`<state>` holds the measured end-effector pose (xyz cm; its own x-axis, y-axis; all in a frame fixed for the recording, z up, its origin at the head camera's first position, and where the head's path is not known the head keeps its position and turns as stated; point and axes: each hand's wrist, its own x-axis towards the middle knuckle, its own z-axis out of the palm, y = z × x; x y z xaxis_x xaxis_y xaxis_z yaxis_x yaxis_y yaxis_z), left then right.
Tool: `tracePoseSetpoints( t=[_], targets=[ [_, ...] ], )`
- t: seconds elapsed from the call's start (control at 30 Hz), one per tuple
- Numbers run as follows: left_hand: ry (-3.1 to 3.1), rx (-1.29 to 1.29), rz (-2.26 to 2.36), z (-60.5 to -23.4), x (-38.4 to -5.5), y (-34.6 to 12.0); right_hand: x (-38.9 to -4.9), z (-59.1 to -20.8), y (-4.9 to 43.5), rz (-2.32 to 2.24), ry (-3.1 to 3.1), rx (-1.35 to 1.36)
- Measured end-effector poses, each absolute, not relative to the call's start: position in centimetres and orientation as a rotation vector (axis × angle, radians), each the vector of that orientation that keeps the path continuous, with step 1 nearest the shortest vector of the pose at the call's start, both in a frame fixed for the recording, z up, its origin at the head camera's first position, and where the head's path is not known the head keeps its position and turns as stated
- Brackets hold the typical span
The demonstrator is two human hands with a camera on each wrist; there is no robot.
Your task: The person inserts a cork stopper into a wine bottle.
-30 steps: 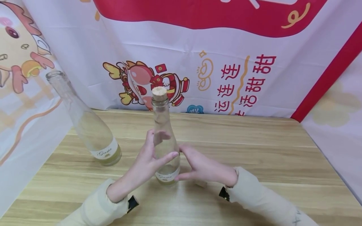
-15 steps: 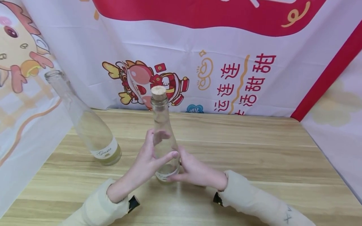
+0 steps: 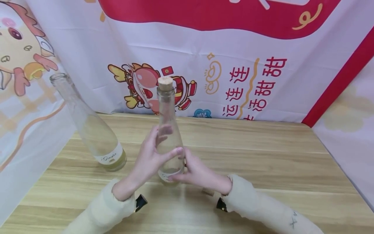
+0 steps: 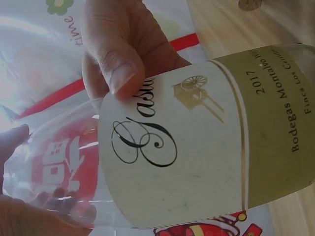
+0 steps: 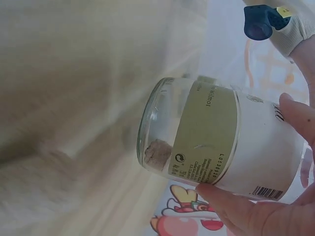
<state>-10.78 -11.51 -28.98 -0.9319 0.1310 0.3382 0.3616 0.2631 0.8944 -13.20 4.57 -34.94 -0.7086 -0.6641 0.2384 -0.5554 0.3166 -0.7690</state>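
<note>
My left hand (image 3: 143, 162) is curling around the bottle (image 3: 173, 138) at mid-body, my right hand (image 3: 200, 174) gripping lower, by the label (image 4: 157, 191). The cork (image 3: 165, 84) is topping its neck. I'm not seeing whether the base is touching the table (image 3: 263, 146); I'm favouring even, two-handed pressure.
</note>
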Motion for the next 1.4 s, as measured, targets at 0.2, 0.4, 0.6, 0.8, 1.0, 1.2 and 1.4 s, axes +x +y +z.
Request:
tracePoseSetpoints(
  t=[0.2, 0.4, 0.6, 0.8, 1.0, 1.2, 1.4],
  targets=[
    [-2.266, -0.479, -1.684, -27.7, -12.9, -11.6, -15.0, -33.8, 3.6, -1.536, 2.371, -1.100],
    [-2.198, -0.518, -1.663, -26.6, -15.6, -11.7, -17.4, -32.6, 2.6, -1.617, 2.393, -0.979],
    [-2.180, -0.479, -1.624, -26.0, -18.4, -11.9, -19.8, -31.5, 2.0, -1.618, 2.432, -0.814],
    [-2.187, -0.474, -1.583, -25.6, -21.2, -12.3, -22.5, -31.3, 1.2, -1.661, 2.450, -0.785],
    [-2.229, -0.376, -1.635, -25.6, -23.0, -12.9, -24.8, -31.6, 0.2, -1.645, 2.505, -0.752],
    [-2.230, -0.286, -1.696, -26.6, -24.9, -13.3, -26.7, -32.5, -0.4, -1.604, 2.511, -0.659],
    [-2.193, -0.273, -1.734, -27.8, -26.7, -13.7, -28.1, -33.9, -1.2, -1.635, 2.479, -0.610]
  ],
)
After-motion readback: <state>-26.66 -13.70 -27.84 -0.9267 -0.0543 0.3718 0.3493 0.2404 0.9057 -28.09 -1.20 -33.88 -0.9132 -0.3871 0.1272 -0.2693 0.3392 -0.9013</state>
